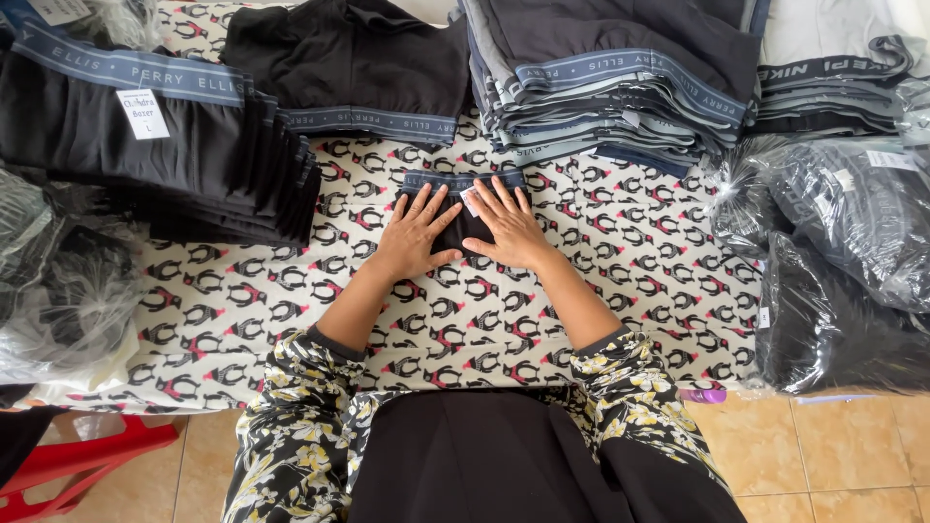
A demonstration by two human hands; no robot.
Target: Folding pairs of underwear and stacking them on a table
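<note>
Both hands [463,232] flat, folded dark garment [463,199]

Folded garment [463,208] mostly under hands [465,232]

A cloth printed with small black, white and red penguins [601,261] covers the work surface. Below its near edge lies a floor of pale orange tiles [833,455] with light grout lines. A red plastic piece of furniture [68,470] juts in at the lower left corner. The light is soft and even, without hard shadows.
</note>
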